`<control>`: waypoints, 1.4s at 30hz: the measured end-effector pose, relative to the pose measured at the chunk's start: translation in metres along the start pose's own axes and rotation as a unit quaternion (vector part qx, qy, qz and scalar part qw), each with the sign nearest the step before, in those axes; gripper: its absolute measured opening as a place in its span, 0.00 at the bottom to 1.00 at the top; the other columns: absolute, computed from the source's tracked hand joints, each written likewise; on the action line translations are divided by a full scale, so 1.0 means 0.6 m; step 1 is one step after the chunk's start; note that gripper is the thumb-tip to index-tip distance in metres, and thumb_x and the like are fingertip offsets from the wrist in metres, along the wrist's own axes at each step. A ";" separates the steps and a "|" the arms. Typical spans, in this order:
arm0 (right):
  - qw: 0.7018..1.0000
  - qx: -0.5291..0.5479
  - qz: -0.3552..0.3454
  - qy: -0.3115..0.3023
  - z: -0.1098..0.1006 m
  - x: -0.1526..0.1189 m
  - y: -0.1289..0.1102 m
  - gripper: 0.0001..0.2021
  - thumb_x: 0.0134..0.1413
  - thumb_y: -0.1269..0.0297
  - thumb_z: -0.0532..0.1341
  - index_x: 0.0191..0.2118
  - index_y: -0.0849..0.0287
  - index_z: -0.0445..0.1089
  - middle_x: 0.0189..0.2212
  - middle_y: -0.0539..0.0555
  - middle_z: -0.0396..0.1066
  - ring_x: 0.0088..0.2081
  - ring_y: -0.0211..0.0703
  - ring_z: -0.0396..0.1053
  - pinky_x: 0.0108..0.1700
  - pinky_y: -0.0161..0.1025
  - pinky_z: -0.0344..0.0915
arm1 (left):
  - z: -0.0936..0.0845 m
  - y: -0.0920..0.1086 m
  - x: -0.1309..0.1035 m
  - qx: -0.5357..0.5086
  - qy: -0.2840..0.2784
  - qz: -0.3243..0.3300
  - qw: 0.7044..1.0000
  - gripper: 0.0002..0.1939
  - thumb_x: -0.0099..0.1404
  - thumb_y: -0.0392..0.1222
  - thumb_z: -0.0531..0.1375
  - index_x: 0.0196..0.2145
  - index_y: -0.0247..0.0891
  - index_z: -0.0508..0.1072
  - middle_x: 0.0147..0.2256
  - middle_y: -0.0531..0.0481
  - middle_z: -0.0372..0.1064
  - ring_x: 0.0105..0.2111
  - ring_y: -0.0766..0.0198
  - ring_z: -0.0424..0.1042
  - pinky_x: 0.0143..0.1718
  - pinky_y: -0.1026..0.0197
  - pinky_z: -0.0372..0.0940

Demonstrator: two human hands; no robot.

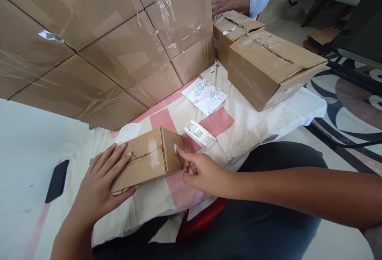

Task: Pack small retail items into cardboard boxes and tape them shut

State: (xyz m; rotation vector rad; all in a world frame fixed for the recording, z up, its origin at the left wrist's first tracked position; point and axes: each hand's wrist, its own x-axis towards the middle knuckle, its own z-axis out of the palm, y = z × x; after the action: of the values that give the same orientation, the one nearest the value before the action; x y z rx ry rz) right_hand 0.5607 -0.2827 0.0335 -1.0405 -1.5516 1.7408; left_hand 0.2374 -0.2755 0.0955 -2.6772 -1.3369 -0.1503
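Beside the stack of taped cartons (119,49), on the pink-and-white cloth (183,188), lies the cardboard box (146,158) that my left hand (103,176) clasps by one end, fingers spread wide, while my right hand (201,170), half-curled and gripping nothing, touches its index fingertip to the white sticker (175,148) opposite.

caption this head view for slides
Left-hand grip holds a rectangular brown cardboard box; right-hand grip touches its small oval white sticker.
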 end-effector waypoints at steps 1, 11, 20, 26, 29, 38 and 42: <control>1.000 0.003 0.009 -0.008 0.000 0.000 -0.003 0.41 0.53 0.73 0.62 0.73 0.59 0.53 0.33 0.47 0.70 0.26 0.31 0.62 0.29 0.32 0.60 | 0.000 0.000 0.000 -0.001 0.002 0.000 1.000 0.44 0.67 0.56 0.60 0.74 0.51 0.45 0.73 0.44 0.47 0.71 0.40 0.50 0.68 0.35 0.51; 0.999 0.025 -0.037 0.015 -0.003 0.012 -0.013 0.38 0.55 0.73 0.62 0.71 0.61 0.56 0.32 0.46 0.65 0.27 0.31 0.59 0.31 0.32 0.60 | -0.002 0.004 0.002 0.003 0.004 0.003 1.000 0.43 0.68 0.56 0.60 0.74 0.50 0.45 0.72 0.42 0.48 0.70 0.37 0.51 0.66 0.34 0.52; 0.998 0.046 -0.037 -0.001 -0.004 0.017 -0.011 0.40 0.54 0.72 0.63 0.72 0.58 0.54 0.33 0.46 0.64 0.30 0.33 0.60 0.32 0.33 0.60 | 0.001 -0.003 -0.001 0.018 0.007 0.000 1.000 0.44 0.66 0.59 0.59 0.73 0.50 0.46 0.72 0.42 0.50 0.69 0.38 0.53 0.65 0.36 0.55; 0.987 -0.060 -0.137 0.061 -0.005 0.030 0.016 0.36 0.49 0.68 0.69 0.65 0.57 0.67 0.39 0.51 0.62 0.31 0.34 0.60 0.33 0.34 0.64 | 0.015 -0.013 -0.007 0.011 0.027 -0.001 1.000 0.41 0.67 0.60 0.57 0.73 0.55 0.47 0.72 0.46 0.50 0.69 0.37 0.53 0.65 0.36 0.53; 0.980 -0.083 -0.166 0.077 0.011 0.032 0.029 0.35 0.49 0.66 0.70 0.65 0.57 0.67 0.42 0.52 0.59 0.32 0.34 0.61 0.34 0.35 0.67 | 0.025 -0.016 -0.009 -0.004 0.048 -0.016 0.999 0.39 0.67 0.61 0.55 0.72 0.59 0.48 0.71 0.48 0.53 0.68 0.37 0.55 0.64 0.36 0.53; 0.951 -0.214 -0.175 0.142 0.026 0.010 0.027 0.58 0.42 0.53 0.76 0.75 0.52 0.45 0.67 0.64 0.48 0.69 0.59 0.52 0.67 0.52 0.56 | 0.050 -0.031 -0.017 -0.011 0.103 0.022 0.994 0.41 0.63 0.62 0.56 0.71 0.66 0.48 0.69 0.53 0.59 0.67 0.41 0.59 0.62 0.38 0.56; 0.933 -0.289 -0.214 0.009 0.001 0.026 -0.028 0.75 0.37 0.46 0.78 0.75 0.53 0.20 0.73 0.68 0.32 0.75 0.60 0.34 0.72 0.51 0.45 | 0.061 -0.039 -0.020 -0.025 0.114 0.043 0.992 0.43 0.61 0.62 0.59 0.70 0.70 0.47 0.67 0.57 0.62 0.66 0.41 0.61 0.61 0.38 0.56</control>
State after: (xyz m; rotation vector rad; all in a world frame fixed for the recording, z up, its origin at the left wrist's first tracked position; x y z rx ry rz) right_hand 0.5508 -0.2673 0.0475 -0.8730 -2.1538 0.9948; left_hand 0.2125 -0.2645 0.0595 -2.6551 -1.1608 -0.4695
